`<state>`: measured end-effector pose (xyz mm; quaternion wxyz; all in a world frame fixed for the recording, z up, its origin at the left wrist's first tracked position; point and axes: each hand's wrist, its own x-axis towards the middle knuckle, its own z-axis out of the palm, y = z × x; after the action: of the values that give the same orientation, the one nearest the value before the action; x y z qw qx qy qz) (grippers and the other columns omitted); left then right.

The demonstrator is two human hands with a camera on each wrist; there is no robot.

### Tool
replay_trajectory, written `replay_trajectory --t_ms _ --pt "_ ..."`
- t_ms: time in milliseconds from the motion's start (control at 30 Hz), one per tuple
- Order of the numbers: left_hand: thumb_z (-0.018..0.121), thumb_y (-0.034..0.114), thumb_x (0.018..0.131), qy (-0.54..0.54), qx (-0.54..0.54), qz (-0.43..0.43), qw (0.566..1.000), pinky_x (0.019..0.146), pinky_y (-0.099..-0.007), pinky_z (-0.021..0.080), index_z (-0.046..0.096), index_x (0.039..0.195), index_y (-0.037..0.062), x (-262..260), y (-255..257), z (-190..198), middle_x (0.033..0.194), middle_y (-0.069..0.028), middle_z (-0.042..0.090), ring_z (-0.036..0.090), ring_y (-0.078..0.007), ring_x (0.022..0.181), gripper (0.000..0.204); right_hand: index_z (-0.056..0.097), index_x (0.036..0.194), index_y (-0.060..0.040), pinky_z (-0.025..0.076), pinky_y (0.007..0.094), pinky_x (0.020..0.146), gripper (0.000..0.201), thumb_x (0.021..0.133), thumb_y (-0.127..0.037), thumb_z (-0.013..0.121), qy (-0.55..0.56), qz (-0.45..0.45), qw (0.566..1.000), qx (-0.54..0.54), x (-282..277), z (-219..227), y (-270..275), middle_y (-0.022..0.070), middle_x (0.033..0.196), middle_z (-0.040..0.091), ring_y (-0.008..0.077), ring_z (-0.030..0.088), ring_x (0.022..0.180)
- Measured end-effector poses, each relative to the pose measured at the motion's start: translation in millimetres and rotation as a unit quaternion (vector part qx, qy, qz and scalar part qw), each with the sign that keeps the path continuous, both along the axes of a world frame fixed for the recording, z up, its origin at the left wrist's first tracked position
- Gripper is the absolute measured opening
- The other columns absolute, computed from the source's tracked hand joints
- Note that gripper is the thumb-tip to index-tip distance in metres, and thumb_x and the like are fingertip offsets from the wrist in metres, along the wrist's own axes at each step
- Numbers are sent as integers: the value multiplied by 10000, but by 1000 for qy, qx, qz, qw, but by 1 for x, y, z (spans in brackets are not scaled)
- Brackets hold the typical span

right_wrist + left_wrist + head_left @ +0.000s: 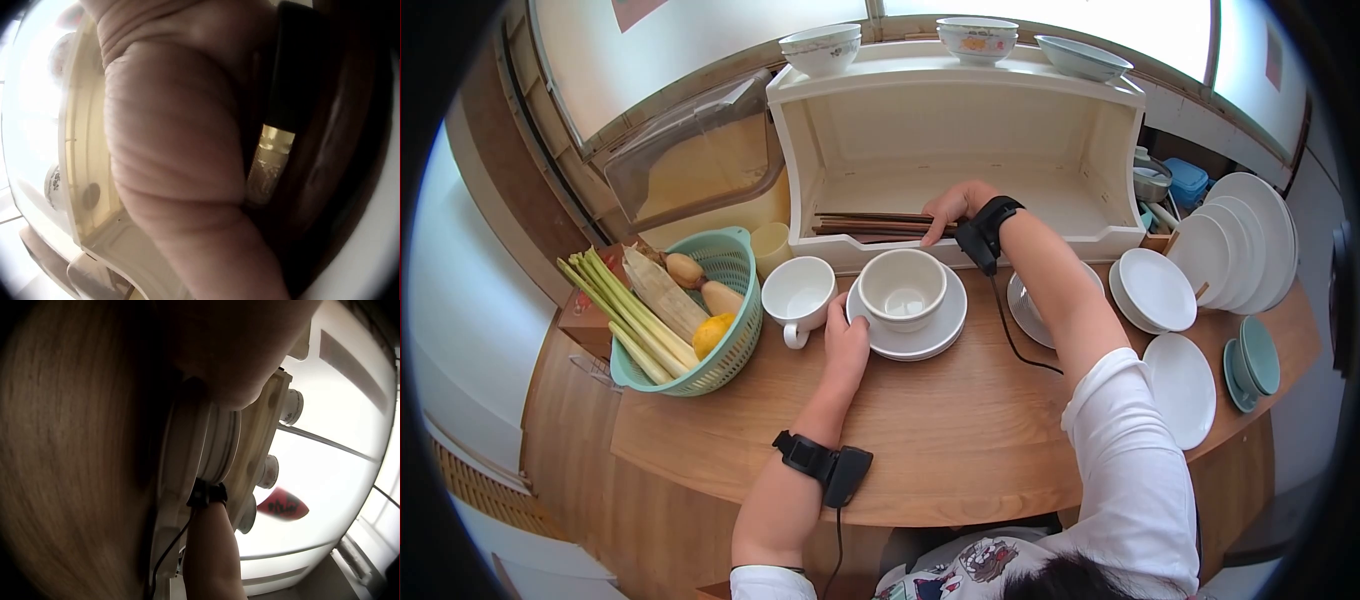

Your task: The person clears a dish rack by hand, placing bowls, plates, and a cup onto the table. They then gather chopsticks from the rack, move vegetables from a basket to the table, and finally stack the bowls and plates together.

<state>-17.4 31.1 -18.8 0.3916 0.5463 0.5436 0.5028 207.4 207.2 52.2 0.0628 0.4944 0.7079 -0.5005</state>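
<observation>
In the head view, chopsticks (870, 226) lie in a bundle along the front of a cream cabinet (960, 130), and the right hand (956, 208) has its fingers around their right end. Close up, the right wrist view shows that hand (175, 125) beside dark sticks, one with a gold end (269, 165). The left hand (845, 345) holds the left rim of stacked white plates (945, 335), its thumb on top; a white bowl (903, 285) stands on them. A white cup (799, 295) is just left of this hand.
A green basket (740, 345) with vegetables stands at the left. Bowls (978, 40) sit on the cabinet top. White plates (1180, 385), upright plates (1265, 235) and green bowls (1258, 355) are at the right. A cable (1020, 345) hangs from the right wrist to the wooden table (920, 440).
</observation>
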Motion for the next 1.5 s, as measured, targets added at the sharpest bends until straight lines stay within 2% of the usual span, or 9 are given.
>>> replay_trajectory --t_ms 333,433,533,600,867,1133,1233,1400,1500 --pt "416 47 691 5 -9 8 1000 882 -292 329 414 1119 -39 1 -2 5 1085 -146 484 449 -219 1020 437 424 1150 -10 424 356 761 688 602 -282 738 54 -113 990 61 13 -20 19 157 1044 515 225 517 914" --pt "420 72 699 0 11 5 1000 884 -342 338 428 1103 -11 -1 1 -2 1079 -188 493 461 -285 1027 412 505 998 -16 462 304 607 430 660 -205 694 128 -107 985 -45 15 -6 9 88 778 583 178 561 668" --pt "420 74 701 2 8 15 1000 884 -342 338 429 1104 -7 0 1 -3 1083 -187 492 460 -287 1030 412 529 874 -5 446 266 528 251 696 -141 642 95 -130 984 81 11 15 -7 50 639 569 140 539 547" --pt "421 67 696 6 7 12 1000 887 -319 332 422 1112 -24 0 1 -1 1082 -170 490 455 -256 1028 425 539 850 2 436 268 532 220 695 -133 617 5 -12 956 292 8 30 -11 52 647 555 125 530 557" --pt "455 153 769 45 11 18 999 870 -348 350 427 1089 -38 0 2 0 1064 -222 500 475 -313 1006 373 503 836 -1 421 247 555 202 724 -130 610 126 -25 929 348 10 90 -141 18 659 505 109 494 583" --pt "413 358 841 59 7 44 997 949 -342 268 314 1182 -100 9 -18 29 1224 -273 340 361 -333 1123 579 486 856 -29 437 228 513 191 773 -147 612 447 -137 801 373 5 56 -276 17 661 503 98 515 565" --pt "472 420 816 -134 178 -43 974 993 -364 202 232 1252 -55 25 -60 62 1279 -206 294 279 -271 1200 688 472 830 -35 372 233 282 157 775 -117 594 485 -169 805 297 -9 34 -294 35 625 503 131 472 331" --pt "648 201 730 -215 216 -373 876 953 -335 305 327 1208 -2 34 -83 70 1205 -122 422 416 -202 1110 611 481 972 -4 430 218 613 295 733 -95 630 498 -145 811 269 -53 -2 -292 17 800 519 59 483 700" --pt "631 104 731 -225 108 -369 895 842 -320 410 512 983 11 30 -89 78 892 -97 585 556 -177 890 294 480 980 -13 436 243 679 332 705 -103 643 448 -143 847 248 -69 -23 -290 35 827 532 98 505 771"
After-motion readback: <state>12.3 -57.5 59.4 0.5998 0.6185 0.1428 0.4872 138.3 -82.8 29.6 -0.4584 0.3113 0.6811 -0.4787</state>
